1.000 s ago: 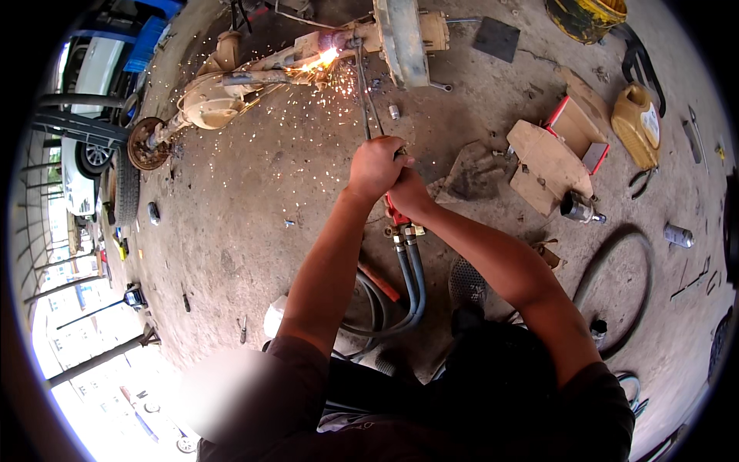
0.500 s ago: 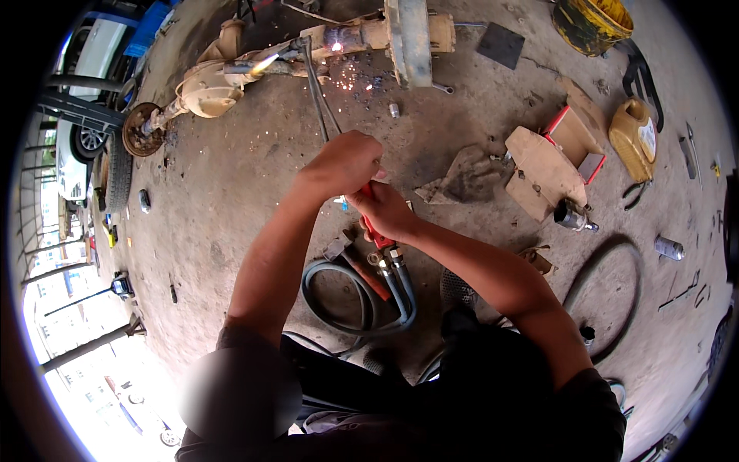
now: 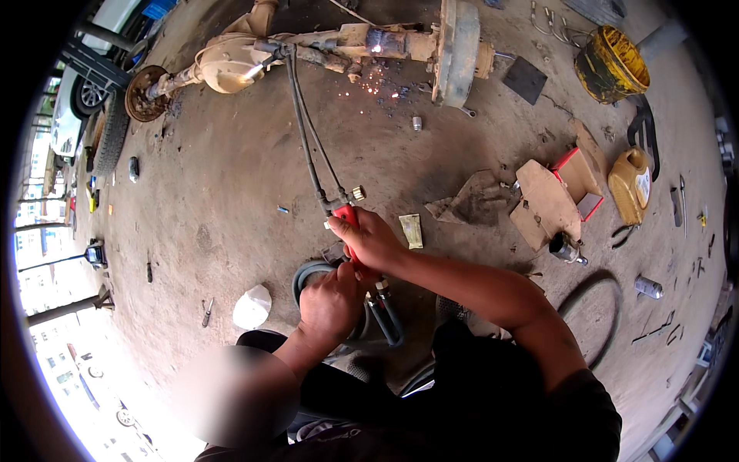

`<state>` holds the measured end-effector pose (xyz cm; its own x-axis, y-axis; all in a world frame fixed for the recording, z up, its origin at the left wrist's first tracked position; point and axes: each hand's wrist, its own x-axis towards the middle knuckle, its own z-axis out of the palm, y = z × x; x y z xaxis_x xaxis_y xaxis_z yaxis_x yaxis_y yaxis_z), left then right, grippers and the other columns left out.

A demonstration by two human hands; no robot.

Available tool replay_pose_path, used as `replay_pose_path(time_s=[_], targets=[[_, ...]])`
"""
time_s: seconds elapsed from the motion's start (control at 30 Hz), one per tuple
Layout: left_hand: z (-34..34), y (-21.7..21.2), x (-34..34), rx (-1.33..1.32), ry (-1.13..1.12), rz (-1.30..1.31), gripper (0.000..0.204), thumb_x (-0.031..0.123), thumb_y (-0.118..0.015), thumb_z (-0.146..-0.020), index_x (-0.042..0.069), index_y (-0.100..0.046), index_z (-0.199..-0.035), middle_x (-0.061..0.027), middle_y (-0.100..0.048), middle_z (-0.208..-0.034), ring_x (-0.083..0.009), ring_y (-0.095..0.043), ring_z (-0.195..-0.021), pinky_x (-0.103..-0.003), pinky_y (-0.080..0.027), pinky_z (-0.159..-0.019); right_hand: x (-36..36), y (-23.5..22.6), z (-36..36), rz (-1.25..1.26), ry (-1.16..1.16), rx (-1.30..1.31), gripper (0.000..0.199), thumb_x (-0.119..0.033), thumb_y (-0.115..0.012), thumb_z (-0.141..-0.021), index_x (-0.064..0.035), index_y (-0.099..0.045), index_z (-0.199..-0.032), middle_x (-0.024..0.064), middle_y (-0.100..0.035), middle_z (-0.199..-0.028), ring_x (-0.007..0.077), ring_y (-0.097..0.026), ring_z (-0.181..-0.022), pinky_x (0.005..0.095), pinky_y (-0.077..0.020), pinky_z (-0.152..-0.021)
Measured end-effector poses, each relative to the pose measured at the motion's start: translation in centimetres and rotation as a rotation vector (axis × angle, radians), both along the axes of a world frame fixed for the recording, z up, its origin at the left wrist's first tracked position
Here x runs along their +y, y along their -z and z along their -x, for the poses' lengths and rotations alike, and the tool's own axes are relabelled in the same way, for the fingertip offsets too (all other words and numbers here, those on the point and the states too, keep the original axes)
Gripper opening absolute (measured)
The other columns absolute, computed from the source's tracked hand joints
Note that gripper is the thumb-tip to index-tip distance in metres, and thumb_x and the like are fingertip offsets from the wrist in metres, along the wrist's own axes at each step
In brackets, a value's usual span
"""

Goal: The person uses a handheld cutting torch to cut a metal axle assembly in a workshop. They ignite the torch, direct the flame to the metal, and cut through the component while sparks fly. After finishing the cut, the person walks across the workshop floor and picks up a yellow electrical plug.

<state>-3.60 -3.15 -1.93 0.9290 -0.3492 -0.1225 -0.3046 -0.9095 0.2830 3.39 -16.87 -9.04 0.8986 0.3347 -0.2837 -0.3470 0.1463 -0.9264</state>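
My right hand (image 3: 372, 245) is wrapped round the red handle of a gas cutting torch (image 3: 346, 214), thumb along its top. Closed fingers of my left hand (image 3: 329, 306) press at the handle's lower end; just what they pinch there is hidden. Two long metal tubes run up from the handle, with a brass knob (image 3: 358, 193) at their base. A short bright flame (image 3: 254, 73) burns at the torch head, in front of the rusty axle's round housing (image 3: 225, 63). Further right, a spot on the axle tube (image 3: 416, 46) glows, and sparks lie on the floor below it.
Grey hoses (image 3: 391, 327) lie under the handle, by my feet. To the right are an opened cardboard box (image 3: 539, 192), a gold jug (image 3: 627, 189), a yellow bucket (image 3: 600, 73), a spray can (image 3: 648, 287) and a curved hose (image 3: 613, 308). A white cap-like object (image 3: 252, 306) lies left.
My left hand has moved from the upper part of the torch down to the handle's lower end. The torch head has shifted left along the axle, and its flame looks shorter.
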Motion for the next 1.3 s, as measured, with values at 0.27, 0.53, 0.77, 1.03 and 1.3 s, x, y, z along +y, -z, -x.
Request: replay_pose_path(time_s=[0.27, 0.53, 0.77, 1.03, 1.3], targets=[[1.1, -1.6, 4.3, 0.000, -0.177, 0.045, 0.041, 0.040, -0.071, -0.091, 0.007, -0.053, -0.077, -0.0135, -0.061, -0.058, -0.0329, -0.065, -0.053, -0.043, -0.050, -0.048, 6.0, -3.0, -2.1, -0.053, -0.053, 0.098, 0.032, -0.036, -0.063, -0.101, -0.0069, -0.053, -0.092, -0.0019, -0.051, -0.071, 0.0074, -0.054, -0.058, 0.0282, -0.0492, -0.045], [2.6, -0.9, 8.4, -0.127, -0.307, 0.237, 0.040, 0.041, -0.070, -0.091, 0.005, -0.055, -0.085, -0.0130, -0.062, -0.060, -0.0327, -0.066, -0.057, -0.043, -0.051, -0.052, 10.8, -6.0, -2.9, 0.012, -0.155, 0.099, 0.034, -0.038, -0.061, -0.102, -0.0076, -0.051, -0.089, -0.0001, -0.051, -0.066, 0.0094, -0.053, -0.053, 0.0303, -0.0485, -0.044], [3.5, -0.7, 8.4, 0.227, -0.285, 0.562, 0.061, 0.055, -0.062, -0.094, -0.003, -0.056, -0.113, -0.0200, -0.069, -0.079, -0.0400, -0.069, -0.074, -0.048, -0.054, -0.064, 6.3, -7.2, -3.3, 0.000, 0.106, 0.273, 0.030, -0.038, -0.061, -0.101, -0.0094, -0.052, -0.100, 0.0032, -0.052, -0.079, 0.0158, -0.057, -0.059, 0.0342, -0.0491, -0.046], [5.9, 1.3, 5.0, 0.748, 0.258, 1.112, 0.058, 0.052, -0.067, -0.094, -0.003, -0.059, -0.107, -0.0147, -0.064, -0.086, -0.0277, -0.065, -0.085, -0.040, -0.050, -0.077, -3.4, -14.8, -3.7, 0.087, 0.612, 0.382, 0.042, -0.044, -0.054, -0.103, -0.0049, -0.046, -0.092, 0.0113, -0.051, -0.070, 0.0235, -0.052, -0.057, 0.0370, -0.0473, -0.052], [5.1, 3.3, 4.6, 0.969, 0.705, 0.786, 0.044, 0.036, -0.084, -0.078, 0.000, -0.068, -0.098, -0.0110, -0.070, -0.081, -0.0223, -0.066, -0.077, -0.039, -0.050, -0.071, -7.9, -18.1, 1.2, 0.097, 0.785, 0.251, 0.032, -0.037, -0.061, -0.102, -0.0078, -0.049, -0.108, 0.0074, -0.052, -0.083, 0.0217, -0.054, -0.063, 0.0354, -0.0471, -0.051]])
